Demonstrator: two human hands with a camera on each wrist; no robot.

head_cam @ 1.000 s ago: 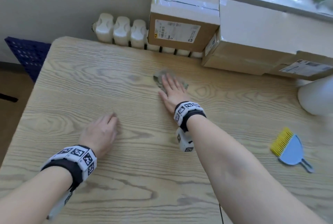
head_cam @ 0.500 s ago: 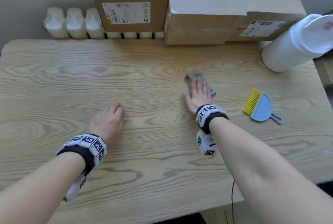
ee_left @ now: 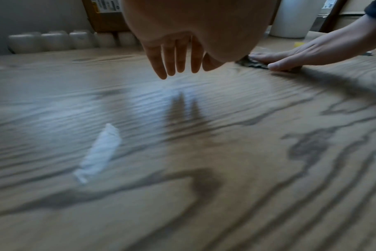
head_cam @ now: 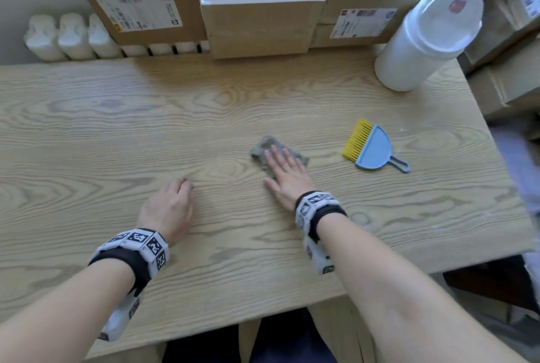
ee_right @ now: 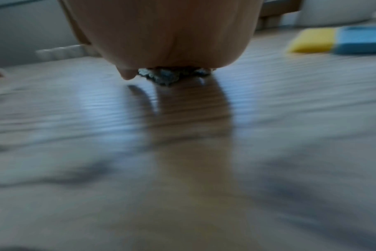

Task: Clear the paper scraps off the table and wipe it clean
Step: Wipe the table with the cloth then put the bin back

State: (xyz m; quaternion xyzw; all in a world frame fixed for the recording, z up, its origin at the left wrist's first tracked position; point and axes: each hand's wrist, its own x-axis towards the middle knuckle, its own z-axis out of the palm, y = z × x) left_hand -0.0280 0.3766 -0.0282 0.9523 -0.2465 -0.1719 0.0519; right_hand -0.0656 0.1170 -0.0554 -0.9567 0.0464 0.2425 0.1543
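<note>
A crumpled grey cloth lies on the wooden table, right of centre. My right hand presses flat on it with straight fingers; the right wrist view shows the cloth bunched under the palm. My left hand rests near the table's middle, fingers loosely bent and holding nothing. Its fingers hang just above the wood in the left wrist view. A white elongated patch shows on the table below that wrist; whether it is a paper scrap or a reflection I cannot tell.
A small blue dustpan with a yellow brush lies right of the cloth. A tall white canister stands at the back right corner. Cardboard boxes and a white radiator line the far edge.
My right hand has slid the cloth to the right across the table, toward the dustpan. My left hand has stayed about where it was.
</note>
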